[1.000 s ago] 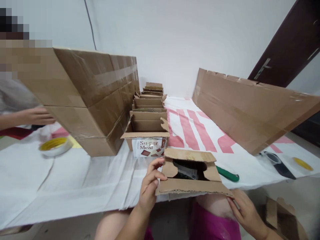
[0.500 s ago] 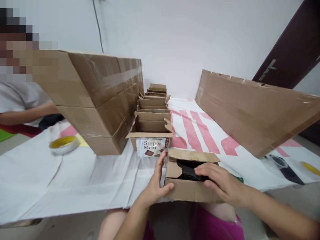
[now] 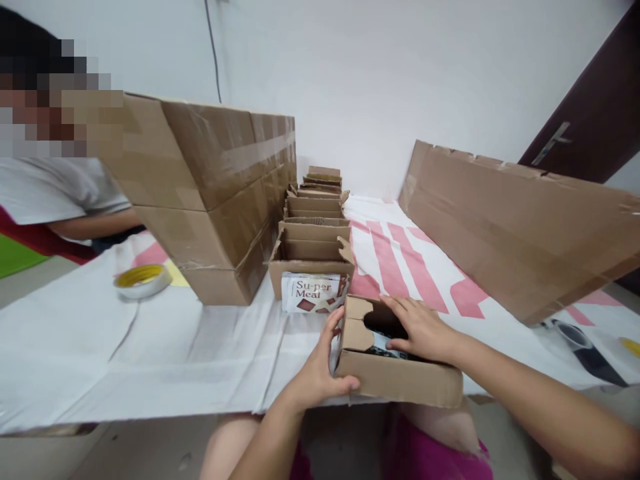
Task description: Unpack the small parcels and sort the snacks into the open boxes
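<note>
A small open cardboard box [image 3: 400,377] sits at the near table edge, with a dark packet partly showing inside. My left hand [image 3: 323,370] grips the box's left corner, thumb on the front wall and fingers up its side. My right hand [image 3: 423,330] lies flat over the box's open top, fingers stretched toward the far flap and pressing on the contents. Just beyond stands a row of several open small boxes [image 3: 310,257], the nearest labelled "Super Meal" [image 3: 313,293].
Two stacked, taped big cartons [image 3: 215,200] stand at left. A long flattened carton [image 3: 515,220] leans at right. A yellow-cored tape roll [image 3: 141,280] lies at left, and a black tape dispenser [image 3: 583,343] at right. Another person's arm [image 3: 95,227] rests behind the cartons.
My right hand came up from below the table's edge onto the box's open top. The near flap folded down. My left hand shifted to grip the box's front left corner.
</note>
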Available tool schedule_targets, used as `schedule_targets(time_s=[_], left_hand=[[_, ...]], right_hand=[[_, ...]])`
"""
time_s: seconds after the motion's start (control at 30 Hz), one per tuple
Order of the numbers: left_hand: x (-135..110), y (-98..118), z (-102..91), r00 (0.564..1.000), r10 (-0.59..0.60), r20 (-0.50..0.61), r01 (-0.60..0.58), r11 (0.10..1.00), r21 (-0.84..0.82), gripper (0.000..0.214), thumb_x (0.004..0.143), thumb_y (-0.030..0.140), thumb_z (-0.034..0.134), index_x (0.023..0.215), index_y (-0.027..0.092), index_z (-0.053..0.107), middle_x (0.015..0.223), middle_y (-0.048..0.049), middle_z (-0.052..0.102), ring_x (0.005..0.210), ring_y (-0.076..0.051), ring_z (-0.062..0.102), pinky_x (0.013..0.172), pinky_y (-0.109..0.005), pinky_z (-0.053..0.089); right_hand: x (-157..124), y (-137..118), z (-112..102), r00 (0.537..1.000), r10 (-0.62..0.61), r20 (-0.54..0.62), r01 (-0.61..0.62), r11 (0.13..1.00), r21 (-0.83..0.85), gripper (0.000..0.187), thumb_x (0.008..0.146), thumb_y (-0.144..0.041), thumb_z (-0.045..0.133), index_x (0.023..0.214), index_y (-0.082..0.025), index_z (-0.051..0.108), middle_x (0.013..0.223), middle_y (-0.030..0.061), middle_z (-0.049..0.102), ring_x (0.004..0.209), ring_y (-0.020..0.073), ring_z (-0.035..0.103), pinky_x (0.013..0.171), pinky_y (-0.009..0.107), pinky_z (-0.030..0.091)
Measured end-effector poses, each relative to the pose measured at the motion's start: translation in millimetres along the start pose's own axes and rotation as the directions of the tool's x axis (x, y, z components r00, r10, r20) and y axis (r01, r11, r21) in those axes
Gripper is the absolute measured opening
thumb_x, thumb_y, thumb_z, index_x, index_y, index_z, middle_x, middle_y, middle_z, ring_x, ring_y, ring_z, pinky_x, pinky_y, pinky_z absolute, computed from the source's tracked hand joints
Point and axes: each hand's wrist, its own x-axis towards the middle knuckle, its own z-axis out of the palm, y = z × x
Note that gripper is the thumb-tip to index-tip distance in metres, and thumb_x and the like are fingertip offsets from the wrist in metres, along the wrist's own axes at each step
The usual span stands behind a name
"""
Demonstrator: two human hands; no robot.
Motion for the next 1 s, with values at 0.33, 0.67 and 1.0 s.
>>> schedule_targets(time_s=[0.33,0.67,1.0], left_hand=[[0.4,-0.5,1.3,1.0,-0.007,-0.027,0.009,0.998,0.064,0.105,0.069,0.052,0.076,0.149,0.028,0.012,0.158,-0.0121,0.013,0.145,-0.034,0.014,0.116,-0.05,0.022],[-2.1,-6.2,4.5,0.992,0.038,-0.122,-0.033,0.999,0.041,0.123,0.065,0.054,0.078,0.148,0.035,-0.01,0.158,-0.0145,0.007,0.146,-0.035,0.015,0.115,-0.056,0.021],[-2.4,13.0,-3.8,0.949,0.303,-0.089,-0.223,0.844,0.488,0.084,0.073,0.055,0.071,0.144,0.035,0.031,0.156,-0.0095,0.02,0.145,-0.037,0.014,0.115,-0.06,0.018]], right_hand=[[-0.1,-6.5,1.2,0.909,-0.359,-0.213,0.353,0.933,-0.069,0.02,0.089,-0.023,0.055,0.105,-0.021,0.067,0.112,0.0105,0.064,0.106,0.0252,0.056,0.093,0.045,0.046],[17.3,-29.1,-9.4,0.871,-0.487,-0.072,0.486,0.874,-0.031,0.069,0.089,-0.055,0.052,0.147,-0.023,0.033,0.158,0.0118,0.023,0.145,0.0315,0.015,0.114,0.055,0.024],[26.6,-38.3,-13.1,0.874,-0.486,0.023,0.485,0.874,0.01,0.06,0.092,-0.052,0.046,0.144,-0.022,0.04,0.153,0.0122,0.034,0.143,0.0292,0.022,0.114,0.053,0.023]])
